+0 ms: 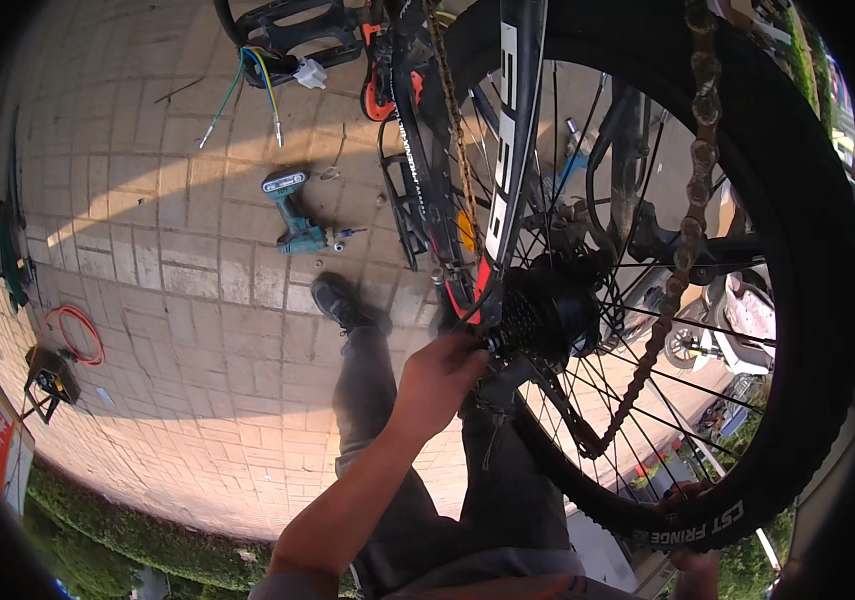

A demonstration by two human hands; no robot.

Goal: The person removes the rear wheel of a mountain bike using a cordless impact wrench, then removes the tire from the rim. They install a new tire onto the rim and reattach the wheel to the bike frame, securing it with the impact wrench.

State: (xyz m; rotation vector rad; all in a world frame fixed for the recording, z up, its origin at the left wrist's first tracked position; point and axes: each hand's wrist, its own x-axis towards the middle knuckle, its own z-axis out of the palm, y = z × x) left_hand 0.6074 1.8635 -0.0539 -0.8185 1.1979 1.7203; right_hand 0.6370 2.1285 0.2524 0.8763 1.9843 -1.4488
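Observation:
A bicycle's rear wheel with a fat black tyre [818,300] fills the right of the view. Its rusty chain [693,215] runs down past the cassette [538,320] to the derailleur [573,420]. My left hand [443,375] reaches up from the lower middle, its fingers curled at the axle end beside the cassette, against the black, red and white frame stay [508,150]. What the fingertips pinch is hidden. At the wheel's lower rim, my right hand [686,493] shows only fingers hooked over the tyre.
A teal cordless drill [298,220] lies on the brick paving [168,260]. Loose green, yellow and blue wires [248,85] hang near a black pedal [298,30]. An orange cable coil [78,335], a small black stand [48,380] and a hedge [98,520] sit left. My shoe [343,300] stands below the drill.

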